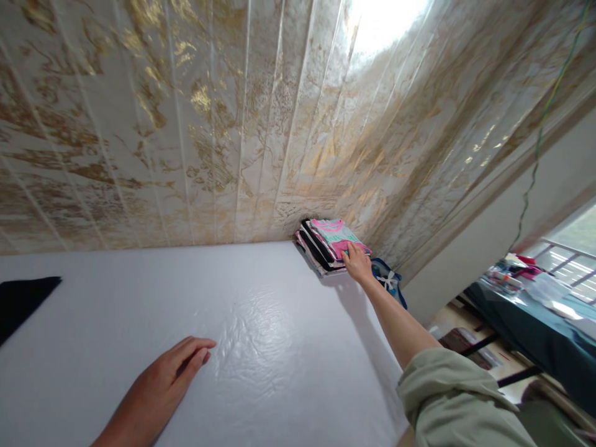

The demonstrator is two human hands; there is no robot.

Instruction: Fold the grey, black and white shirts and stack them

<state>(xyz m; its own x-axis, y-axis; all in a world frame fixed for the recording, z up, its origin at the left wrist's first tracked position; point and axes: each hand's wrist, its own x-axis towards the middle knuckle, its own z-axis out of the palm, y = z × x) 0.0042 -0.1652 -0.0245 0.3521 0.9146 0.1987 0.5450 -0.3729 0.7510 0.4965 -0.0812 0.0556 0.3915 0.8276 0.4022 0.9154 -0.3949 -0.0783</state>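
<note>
A stack of folded clothes [321,249] sits at the far right of the white table, against the wall. Its top piece is a folded grey-and-pink T-shirt [336,232] with green lettering. My right hand [358,263] reaches out to the stack, and its fingers lie on the near right edge of that shirt without visibly closing round it. My left hand [170,375] hovers over or rests on the table's front part; which of these I cannot tell. Its fingers are loosely bent, the thumb a little apart from them, with nothing held.
A smooth, glossy white cover [261,298] spreads over the table. Black cloth [25,301] lies at the left edge. Beside the stack is a blue bag [388,279] with a white pattern. A gold-patterned wall covering [209,124] rises behind. At right, another table [526,323] holds assorted items.
</note>
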